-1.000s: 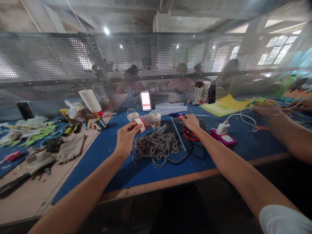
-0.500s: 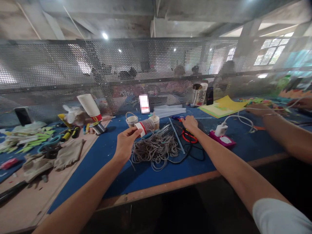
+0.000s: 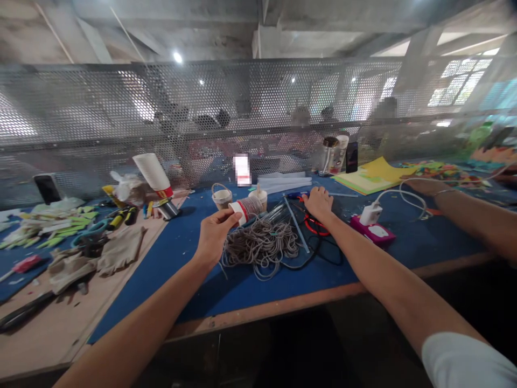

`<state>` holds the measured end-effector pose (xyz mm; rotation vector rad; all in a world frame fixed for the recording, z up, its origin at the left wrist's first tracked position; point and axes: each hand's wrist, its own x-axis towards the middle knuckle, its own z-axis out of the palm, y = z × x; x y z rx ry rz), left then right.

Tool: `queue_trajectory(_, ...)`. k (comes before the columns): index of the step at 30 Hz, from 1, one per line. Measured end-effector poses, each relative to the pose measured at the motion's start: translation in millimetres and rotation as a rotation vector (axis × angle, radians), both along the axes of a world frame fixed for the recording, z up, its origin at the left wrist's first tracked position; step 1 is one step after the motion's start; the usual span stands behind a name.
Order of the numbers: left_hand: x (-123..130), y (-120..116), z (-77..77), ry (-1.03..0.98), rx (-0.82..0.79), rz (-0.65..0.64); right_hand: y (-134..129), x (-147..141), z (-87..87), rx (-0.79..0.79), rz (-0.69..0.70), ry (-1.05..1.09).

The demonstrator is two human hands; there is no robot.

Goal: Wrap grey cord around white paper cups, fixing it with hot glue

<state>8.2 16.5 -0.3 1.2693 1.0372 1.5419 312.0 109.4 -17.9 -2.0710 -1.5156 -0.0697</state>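
My left hand is closed on a paper cup lying on its side, white with a red band, its far part wound with grey cord. Below it spreads a loose heap of grey cord. My right hand rests palm down, fingers stretched and slightly apart, beside a blue tool with a red part, perhaps a glue gun. Scissors with red handles lie partly under that wrist. A clear stick and a black cable are close by. Behind the held cup stands a cup with a looped handle.
A purple power block with a white charger sits right of my forearm. Another person's arm reaches in there. Yellow and green paper, a bottle and stacked cups stand farther back. Gloves lie left.
My right hand has spread its fingers and shifted slightly beside the blue tool. My left hand keeps the cord-wrapped cup almost in place. The view has turned slightly left.
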Motion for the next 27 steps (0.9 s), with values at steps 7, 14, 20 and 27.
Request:
queue_trajectory(7,4.2,-7.2,7.1,-0.028,-0.013,-0.007,-37.5,-45.9,30.2,0.111,0.520,0.077)
queue_trajectory(14,2.5,-7.0,5.2,-0.023,0.024,-0.061,-87.2,-92.5,31.7,0.369,0.927,0.071)
queue_trajectory(20,2.7,-9.3,5.1,-0.006,0.008,-0.099,-86.6,-91.8,25.9,0.488,0.873,-0.149)
queue_trajectory(27,3.0,-11.8,5.7,0.092,0.047,-0.076,-91.0,-89.8,37.6,0.554,0.948,-0.023)
